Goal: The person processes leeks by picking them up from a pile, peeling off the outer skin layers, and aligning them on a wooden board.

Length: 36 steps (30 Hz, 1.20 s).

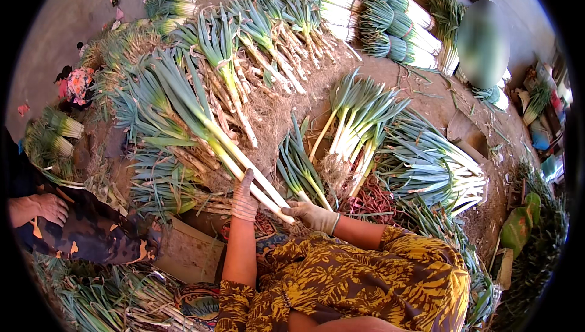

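Observation:
Two long green onions (228,152) slant from my hands up to the far left, green leaves away from me and peeled white ends near me. My left hand (245,199), in a thin glove, is closed around the white stalks from the left. My right hand (313,215), also gloved, pinches the white root ends, where some thin roots hang. Just beyond my hands lies a loose group of green onions (344,125) with white stalks and roots. Dry reddish scraps (370,203) lie right of my right hand.
Unpeeled onions with brown stalks (244,79) are heaped ahead. A pile with clean white ends (426,155) lies right. Tied bundles (399,24) stand at the back. A co-worker's hand (52,208) rests on patterned trousers at left. A cardboard piece (186,250) lies beside me.

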Motion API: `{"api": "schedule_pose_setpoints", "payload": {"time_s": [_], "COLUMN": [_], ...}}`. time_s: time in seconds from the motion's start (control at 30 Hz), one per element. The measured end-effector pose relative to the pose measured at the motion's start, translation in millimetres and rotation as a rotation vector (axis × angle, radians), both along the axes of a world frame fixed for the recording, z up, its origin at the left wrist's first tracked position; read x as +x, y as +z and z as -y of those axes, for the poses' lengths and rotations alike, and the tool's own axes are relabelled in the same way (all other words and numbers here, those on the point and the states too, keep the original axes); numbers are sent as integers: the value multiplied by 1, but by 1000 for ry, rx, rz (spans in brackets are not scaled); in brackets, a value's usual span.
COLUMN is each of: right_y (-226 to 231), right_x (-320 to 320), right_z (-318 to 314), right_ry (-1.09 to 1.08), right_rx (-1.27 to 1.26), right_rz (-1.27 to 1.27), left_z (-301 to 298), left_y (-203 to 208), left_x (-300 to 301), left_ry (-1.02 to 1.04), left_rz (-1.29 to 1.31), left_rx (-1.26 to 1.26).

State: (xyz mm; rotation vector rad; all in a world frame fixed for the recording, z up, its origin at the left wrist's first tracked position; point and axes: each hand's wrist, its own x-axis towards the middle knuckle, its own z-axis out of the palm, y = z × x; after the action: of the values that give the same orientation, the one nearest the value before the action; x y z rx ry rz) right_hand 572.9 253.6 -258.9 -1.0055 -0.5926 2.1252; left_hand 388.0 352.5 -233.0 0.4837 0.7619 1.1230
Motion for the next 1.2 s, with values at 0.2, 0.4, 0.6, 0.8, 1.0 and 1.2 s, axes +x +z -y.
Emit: {"api": "schedule_pose_setpoints", "payload": {"time_s": [0.2, 0.4, 0.6, 0.8, 1.0, 1.2], "right_y": [8, 33, 24, 29, 37, 34], "right_x": [2, -14, -18, -22, -21, -23], "right_z": [13, 21, 28, 27, 27, 28], "right_ry": [153, 203, 78, 36, 42, 1], "right_rx": [55, 285, 240, 146, 136, 123], "right_rz": [41, 379, 228, 262, 244, 252], "left_z": [2, 4, 4, 6, 5, 4], "left_y": [1, 2, 1, 2, -4, -2], "left_x": [-1, 1, 2, -1, 0, 3], "left_ry": [-40, 15, -21, -31, 14, -6], "left_rz": [-49, 143, 124, 84, 135, 157], "left_rx": [-26, 44, 26, 9, -1, 12]}}
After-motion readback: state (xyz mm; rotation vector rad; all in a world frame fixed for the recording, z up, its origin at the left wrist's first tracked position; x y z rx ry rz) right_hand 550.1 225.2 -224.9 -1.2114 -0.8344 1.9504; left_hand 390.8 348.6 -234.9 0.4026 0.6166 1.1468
